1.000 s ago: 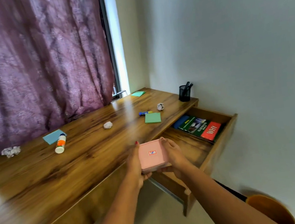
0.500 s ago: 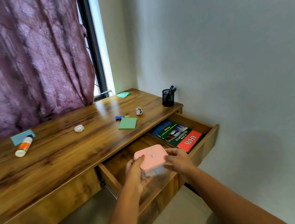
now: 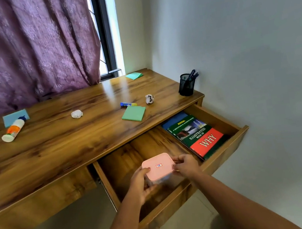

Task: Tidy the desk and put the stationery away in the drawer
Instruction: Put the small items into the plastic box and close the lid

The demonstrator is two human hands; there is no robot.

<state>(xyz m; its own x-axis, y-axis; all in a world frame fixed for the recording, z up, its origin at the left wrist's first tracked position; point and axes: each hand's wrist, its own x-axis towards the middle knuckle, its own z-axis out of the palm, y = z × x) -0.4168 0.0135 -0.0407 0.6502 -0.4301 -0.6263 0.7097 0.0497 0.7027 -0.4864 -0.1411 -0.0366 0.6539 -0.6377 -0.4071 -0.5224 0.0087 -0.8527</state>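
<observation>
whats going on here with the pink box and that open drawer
A person holds a small clear plastic box with a pink lid in both hands, left hand gripping its left side, right hand pinching its right edge, over the open wooden drawer. Whether it touches the drawer floor is unclear. A stack of books lies at the drawer's right end. On the wooden desk lie a green sticky-note pad, a blue and yellow glue stick, two crumpled paper balls and a white glue bottle.

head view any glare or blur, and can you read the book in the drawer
In the head view, window light leaves a pale glare on the desk near the window; the curtain looks slightly smeared; the book is sharp, reading ILLUSTRATED BOOK OF WHY.
</observation>
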